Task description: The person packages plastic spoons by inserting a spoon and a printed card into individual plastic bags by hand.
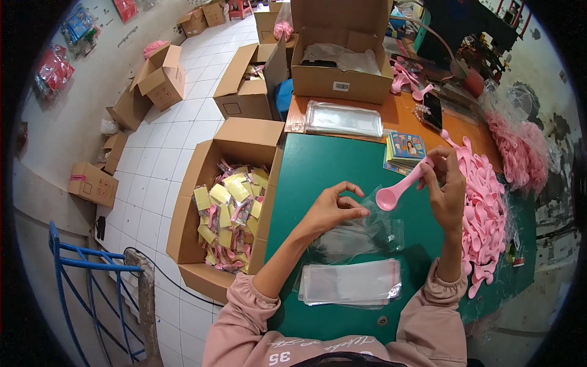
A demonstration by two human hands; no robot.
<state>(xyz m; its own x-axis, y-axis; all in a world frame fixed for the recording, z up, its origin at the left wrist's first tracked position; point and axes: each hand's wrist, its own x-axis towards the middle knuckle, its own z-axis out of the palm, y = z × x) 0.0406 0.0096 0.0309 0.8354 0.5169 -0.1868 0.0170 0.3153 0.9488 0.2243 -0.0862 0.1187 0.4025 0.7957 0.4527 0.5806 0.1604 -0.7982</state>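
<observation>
In the head view, our right hand [444, 180] pinches a pink spoon [400, 188] by its handle end, above the middle of the green table [299, 177]. Our left hand's fingers are narrow, gripping a clear bag [384, 227] beside the spoon's bowl. We see stacked sleeves [351, 282] toward the near edge, and a pile of pink spoons [480, 214] along the right edge.

Pink spoon [402, 187] aslant, round bowl lowermost, close to a thin clear plastic bag [379, 222]
</observation>
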